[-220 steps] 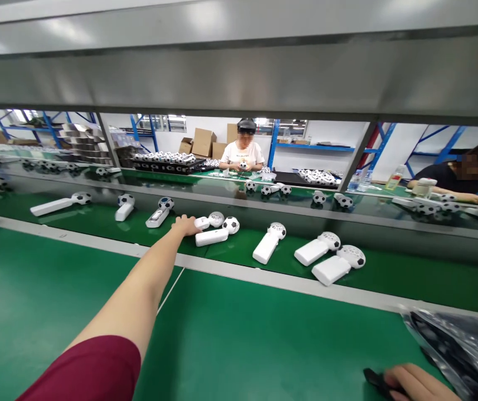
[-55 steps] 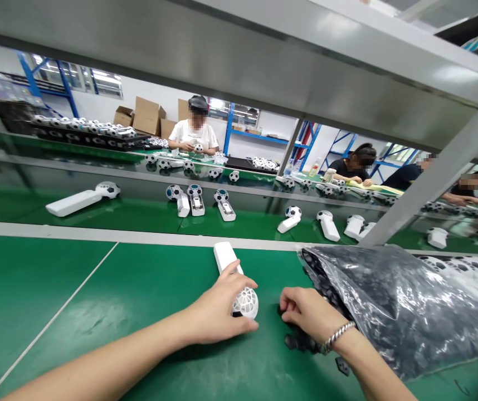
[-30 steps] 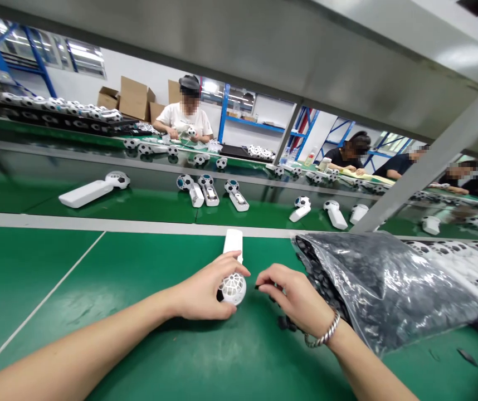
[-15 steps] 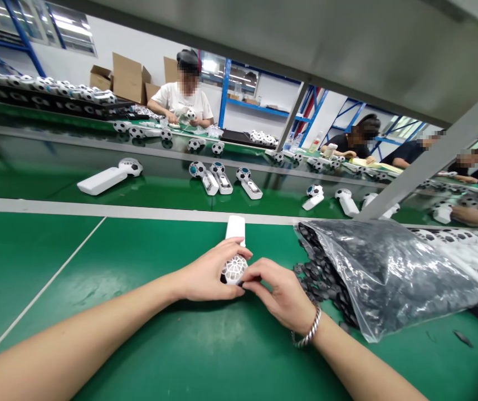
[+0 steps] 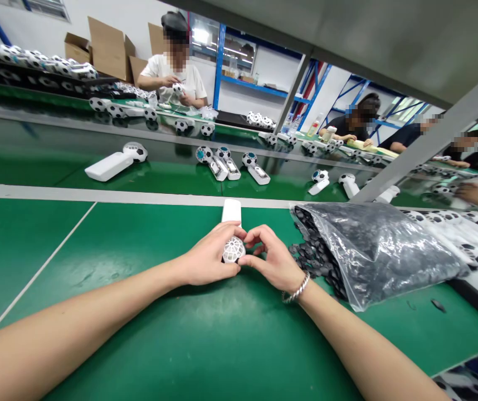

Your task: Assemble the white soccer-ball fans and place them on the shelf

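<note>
A white handheld fan (image 5: pixel 232 210) with a football-patterned head and a lattice grille lies on the green table, its handle pointing away from me. My left hand (image 5: pixel 210 253) is closed around the left side of the head, thumb at the near edge and fingers over the far side. At the head's right side is my right hand (image 5: pixel 270 257), thumb and curled fingers against its edge, with a gap between them. Any small piece under those fingertips is hidden. Right of my right hand, small black pieces (image 5: pixel 316 253) spill from a clear plastic bag (image 5: pixel 389 250).
Several similar fans (image 5: pixel 258 170) lie on the green conveyor (image 5: pixel 172 172) beyond the table. White-and-black fans (image 5: pixel 473 245) are stacked at the right. A slanted metal post (image 5: pixel 418 142) rises behind the bag. Co-workers (image 5: pixel 176 78) sit across the line.
My right thumb and fingers have spread from a pinch at the head's lower right to a wider hold along its right side. My left hand keeps its hold. The view has shifted.
</note>
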The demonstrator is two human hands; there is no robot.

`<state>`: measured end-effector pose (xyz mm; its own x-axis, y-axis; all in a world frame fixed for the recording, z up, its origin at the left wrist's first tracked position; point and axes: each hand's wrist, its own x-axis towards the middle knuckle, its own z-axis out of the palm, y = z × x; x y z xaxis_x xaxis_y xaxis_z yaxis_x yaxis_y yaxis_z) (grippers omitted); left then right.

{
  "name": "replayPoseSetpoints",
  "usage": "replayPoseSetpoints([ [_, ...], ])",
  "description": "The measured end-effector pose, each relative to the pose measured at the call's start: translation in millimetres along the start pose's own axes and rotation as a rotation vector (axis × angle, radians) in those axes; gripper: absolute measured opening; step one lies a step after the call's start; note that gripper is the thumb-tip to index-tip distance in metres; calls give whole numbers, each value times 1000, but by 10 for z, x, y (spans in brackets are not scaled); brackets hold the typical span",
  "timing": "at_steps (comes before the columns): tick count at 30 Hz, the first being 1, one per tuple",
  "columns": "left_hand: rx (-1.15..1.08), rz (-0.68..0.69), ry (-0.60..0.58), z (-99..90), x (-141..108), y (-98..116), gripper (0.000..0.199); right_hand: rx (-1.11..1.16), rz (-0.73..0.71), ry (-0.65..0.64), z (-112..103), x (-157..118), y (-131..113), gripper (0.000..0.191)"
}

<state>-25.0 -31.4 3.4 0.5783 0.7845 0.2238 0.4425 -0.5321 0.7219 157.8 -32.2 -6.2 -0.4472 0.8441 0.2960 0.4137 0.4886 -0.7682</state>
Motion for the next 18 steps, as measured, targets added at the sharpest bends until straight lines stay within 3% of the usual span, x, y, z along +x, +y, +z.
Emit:
replayPoseSetpoints([
  [4,36,17,26,28,-10,-4,42,-51,19,39,-2,28,20,26],
  [7,55,32,31,49,-12,-15,48,-81,40,122,-144,81,36,19],
  [11,139,-128,121,15,12,-69,64,-289,109,214,-442,98,63,9],
  [14,109,-171,67,-98,40,-132,59,-426,225,32,-583,56,87,8],
  [18,28,-130,-94,-251,51,-175,56,-442,382,-262,-584,-1,121,8],
])
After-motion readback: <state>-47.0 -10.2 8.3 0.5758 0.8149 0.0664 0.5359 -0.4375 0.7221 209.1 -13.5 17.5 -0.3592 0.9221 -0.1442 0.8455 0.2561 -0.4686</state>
